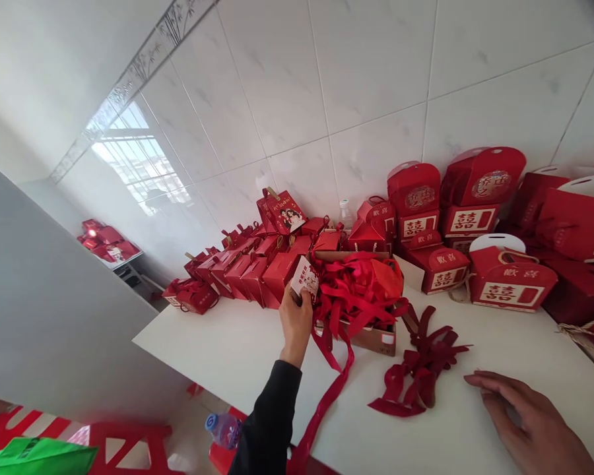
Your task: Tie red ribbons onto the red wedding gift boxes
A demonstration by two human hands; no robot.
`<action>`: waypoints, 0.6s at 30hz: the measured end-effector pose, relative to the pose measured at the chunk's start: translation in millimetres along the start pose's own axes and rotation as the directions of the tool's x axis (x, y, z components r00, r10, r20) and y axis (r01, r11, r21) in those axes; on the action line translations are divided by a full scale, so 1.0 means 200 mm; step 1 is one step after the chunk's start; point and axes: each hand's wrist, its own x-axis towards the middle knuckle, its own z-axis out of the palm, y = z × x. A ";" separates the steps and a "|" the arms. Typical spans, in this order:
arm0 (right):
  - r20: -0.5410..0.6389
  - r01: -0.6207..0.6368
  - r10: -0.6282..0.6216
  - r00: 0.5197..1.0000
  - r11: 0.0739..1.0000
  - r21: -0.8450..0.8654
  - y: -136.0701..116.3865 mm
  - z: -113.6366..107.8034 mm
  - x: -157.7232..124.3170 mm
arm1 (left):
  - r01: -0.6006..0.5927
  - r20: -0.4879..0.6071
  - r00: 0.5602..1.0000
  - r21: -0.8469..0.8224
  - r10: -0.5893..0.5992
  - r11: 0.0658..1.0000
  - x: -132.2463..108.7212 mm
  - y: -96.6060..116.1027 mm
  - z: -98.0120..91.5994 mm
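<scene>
My left hand (297, 326) reaches over the table with its fingers closed on a small white-and-red printed piece (305, 278). Whether it is a flat card or the face of a small box, I cannot tell. Directly right of it stands a cardboard box (371, 340) heaped with bright red ribbons (351, 290); a long strip trails off the table's front edge. At the lower right my right hand (534, 419) hovers over or rests on the white table, thumb apart from its loosely bent fingers, holding nothing. A pile of dark red ribbons (420, 369) lies left of it.
Rows of red gift boxes (247, 274) stand against the tiled wall (376, 66), with larger handled boxes (509, 277) on the right. The white table (212, 343) ends at the left. Below it are a plastic bottle (222, 430), red stools (133, 439) and a green bag (39, 456).
</scene>
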 end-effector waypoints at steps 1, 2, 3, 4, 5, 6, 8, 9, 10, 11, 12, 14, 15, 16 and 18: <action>0.006 0.001 -0.001 1.000 1.000 -0.007 0.00 0.00 0.00 | 0.001 0.001 1.000 0.002 -0.001 1.000 0.00 -0.01 0.01; 0.008 0.006 -0.006 1.000 1.000 -0.016 -0.01 0.00 -0.01 | 0.003 0.001 1.000 0.005 -0.003 1.000 0.00 -0.02 0.02; 0.004 0.012 -0.012 1.000 1.000 -0.024 -0.01 0.00 -0.01 | 0.006 0.000 1.000 0.012 -0.006 1.000 0.00 -0.03 0.02; -0.001 0.018 -0.018 1.000 0.999 -0.031 -0.01 0.00 -0.01 | 0.010 -0.006 1.000 0.020 -0.010 1.000 0.00 -0.04 0.03; -0.001 0.022 -0.022 1.000 0.999 -0.038 -0.01 0.00 -0.01 | 0.014 -0.015 1.000 0.030 -0.014 0.999 0.00 -0.05 0.03; -0.006 0.026 -0.026 1.000 0.999 -0.043 -0.01 0.00 -0.01 | 0.019 -0.027 0.999 0.041 -0.018 0.999 0.00 -0.06 0.03; -0.021 0.032 -0.033 0.999 0.998 -0.053 0.00 0.01 -0.01 | 0.023 -0.060 0.998 0.060 -0.019 0.998 -0.01 -0.08 0.04; -0.029 0.035 -0.036 0.999 0.998 -0.061 0.00 0.01 -0.02 | 0.020 -0.075 0.997 0.066 -0.015 0.998 -0.02 -0.08 0.04; -0.035 0.038 -0.041 0.999 0.997 -0.071 0.00 0.02 -0.02 | 0.014 -0.087 0.996 0.071 -0.008 0.997 -0.02 -0.09 0.04; -0.040 0.041 -0.044 0.998 0.996 -0.081 0.00 0.02 -0.02 | 0.007 -0.096 0.995 0.075 0.000 0.997 -0.02 -0.09 0.04; -0.041 0.041 -0.045 0.998 0.995 -0.090 -0.01 0.02 -0.03 | -0.001 -0.104 0.995 0.079 0.009 0.997 -0.02 -0.09 0.05; -0.041 0.035 -0.039 0.998 0.994 -0.101 -0.02 0.02 -0.03 | -0.019 -0.125 0.992 0.087 0.029 0.996 -0.02 -0.09 0.06; -0.042 0.032 -0.037 0.998 0.994 -0.104 -0.02 0.02 -0.03 | -0.029 -0.140 0.989 0.090 0.042 0.995 -0.02 -0.09 0.06; -0.044 0.029 -0.034 0.998 0.994 -0.106 -0.03 0.01 -0.04 | -0.043 -0.155 0.986 0.091 0.056 0.995 -0.02 -0.09 0.06; -0.052 0.022 -0.028 0.998 0.994 -0.108 -0.04 0.01 -0.04 | -0.078 -0.176 0.980 0.083 0.092 0.994 -0.03 -0.09 0.06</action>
